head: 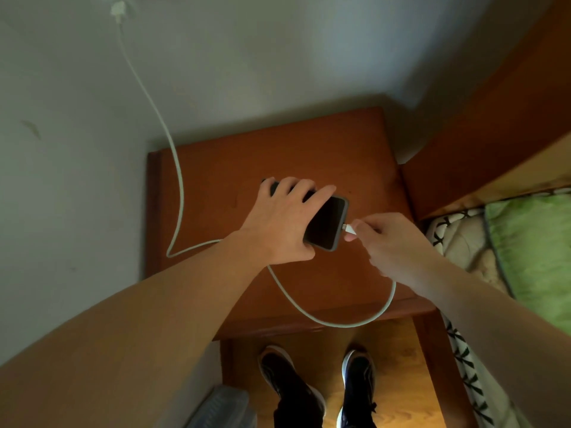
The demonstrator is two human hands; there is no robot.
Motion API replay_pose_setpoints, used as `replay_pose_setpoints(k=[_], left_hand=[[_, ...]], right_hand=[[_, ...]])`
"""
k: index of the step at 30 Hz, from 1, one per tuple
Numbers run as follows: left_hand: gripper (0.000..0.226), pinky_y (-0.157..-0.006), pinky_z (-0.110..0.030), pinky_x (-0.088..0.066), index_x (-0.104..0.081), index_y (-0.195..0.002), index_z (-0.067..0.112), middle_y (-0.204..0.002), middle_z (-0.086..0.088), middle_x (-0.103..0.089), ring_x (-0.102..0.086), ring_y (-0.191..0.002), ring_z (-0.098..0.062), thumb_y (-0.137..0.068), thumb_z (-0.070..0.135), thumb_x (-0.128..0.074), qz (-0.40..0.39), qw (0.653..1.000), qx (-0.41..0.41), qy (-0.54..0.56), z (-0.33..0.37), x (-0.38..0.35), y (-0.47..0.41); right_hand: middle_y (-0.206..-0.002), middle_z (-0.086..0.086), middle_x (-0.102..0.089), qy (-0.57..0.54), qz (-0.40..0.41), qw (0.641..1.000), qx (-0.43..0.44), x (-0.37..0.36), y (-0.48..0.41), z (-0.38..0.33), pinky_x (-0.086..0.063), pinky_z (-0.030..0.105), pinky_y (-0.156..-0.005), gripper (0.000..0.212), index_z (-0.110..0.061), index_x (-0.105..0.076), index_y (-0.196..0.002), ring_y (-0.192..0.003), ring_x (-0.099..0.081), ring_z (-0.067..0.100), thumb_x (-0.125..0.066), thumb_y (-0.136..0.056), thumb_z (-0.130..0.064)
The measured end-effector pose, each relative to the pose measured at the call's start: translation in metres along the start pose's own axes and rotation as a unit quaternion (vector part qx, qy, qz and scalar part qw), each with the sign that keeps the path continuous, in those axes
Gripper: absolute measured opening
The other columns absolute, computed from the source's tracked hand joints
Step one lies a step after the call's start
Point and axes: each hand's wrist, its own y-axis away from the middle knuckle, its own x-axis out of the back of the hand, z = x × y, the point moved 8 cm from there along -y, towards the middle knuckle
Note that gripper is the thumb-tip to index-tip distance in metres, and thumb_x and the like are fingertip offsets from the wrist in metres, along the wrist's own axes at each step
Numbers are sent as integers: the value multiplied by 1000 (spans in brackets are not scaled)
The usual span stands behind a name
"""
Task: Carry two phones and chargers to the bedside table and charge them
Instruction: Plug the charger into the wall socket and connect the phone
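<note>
On the brown wooden bedside table point(216, 180), a black flat phone point(327, 223) is gripped by the left hand point(278, 220), its long side slanting, bottom end toward the bed. The white cable plug point(349, 228) is pinched at that end by the right hand point(392, 242).

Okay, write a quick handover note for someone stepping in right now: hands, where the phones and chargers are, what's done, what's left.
Left hand: grip on the phone, steadying it over the bedside table.
Right hand: pinching the cable plug at the phone's port; whether it is fully seated cannot be told.
Done: charger is in the wall, white cable trails across the table.
Left: seat the plug, lay the phone down. Only one phone and one charger are in view.
</note>
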Motion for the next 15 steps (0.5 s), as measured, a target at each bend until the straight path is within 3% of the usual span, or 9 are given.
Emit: replay_pose_setpoints(k=[4, 10, 13, 15], left_hand=[[98, -105, -60, -28, -21, -144, 28, -140, -5, -41, -37, -128, -30, -63, 47, -72, -16, 1000, -16, -12, 14, -7, -12], [99, -105, -60, -27, -20, -145, 27, -141, -5, -40, -36, -128, -30, -64, 48, -72, -34, 998, -46, -31, 35, -15, -27], [98, -105, -60, -26, -20, -145, 27, -142, -5, -40, -36, -129, -30, -64, 48, -72, -42, 997, -47, -42, 40, -17, -33], [99, -105, -61, -26, -19, -145, 28, -142, -5, -39, -36, -129, -31, -64, 48, -72, -55, 996, -52, -56, 45, -21, -38]], right_hand=[[-41, -9, -35, -31, -10, 999, -34, 5, 1, 19, -28, 30, -45, 31, -21, -67, -85, -39, -31, 12, -43, -101, -31], [-31, -13, -43, 8, 0, 1000, -22, 18, 0, 34, -29, 22, -35, 33, -11, -66, -91, -31, -32, 6, -40, -101, -27], [-38, -10, -40, -8, 9, 1000, -29, 19, -3, 43, -37, 27, -41, 29, -21, -66, -87, -35, -38, 9, -41, -101, -29], [-48, -5, -50, -13, 13, 999, -28, 19, -4, 47, -50, 24, -43, 23, -29, -63, -86, -38, -50, 7, -44, -99, -31]])
